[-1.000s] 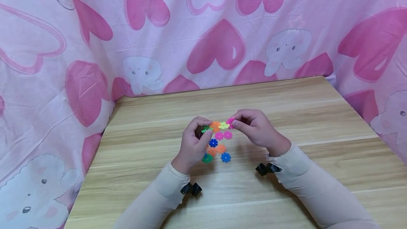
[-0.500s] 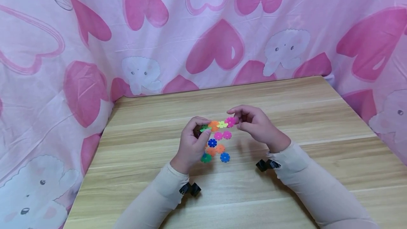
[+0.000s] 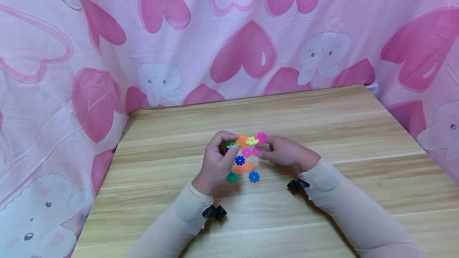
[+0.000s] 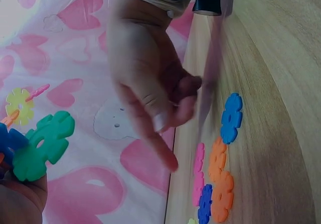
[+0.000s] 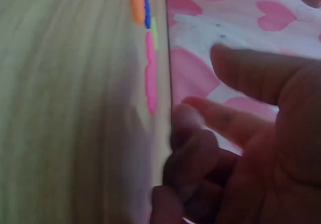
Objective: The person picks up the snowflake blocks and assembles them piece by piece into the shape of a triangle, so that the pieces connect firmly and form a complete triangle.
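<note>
My left hand [image 3: 214, 166] pinches a chain of linked plastic snowflake discs, raised over the table. A green disc [image 4: 30, 158] and a blue disc [image 4: 9, 142] sit close to the fingers; farther along come an orange disc [image 3: 242, 142], a yellow disc [image 3: 252, 141] and a pink disc [image 3: 261, 137] at the free end. My right hand [image 3: 287, 152] holds nothing; its fingers reach down beside two pink discs [image 3: 246, 153] on the table, index finger extended in the left wrist view. From the right wrist, the pink pair [image 5: 151, 73] lies just ahead of the fingertips.
Loose discs lie on the wooden table [image 3: 322, 130] below the chain: a dark blue disc [image 3: 237, 162], two orange discs [image 3: 249, 167], a blue disc [image 3: 254, 179] and a green disc [image 3: 232, 178]. A pink heart-patterned curtain [image 3: 201, 51] hangs behind the table.
My right hand has let go of the pink disc at the chain's end, drawn back, then moved down towards the table discs. My left hand keeps its grip, almost still.
</note>
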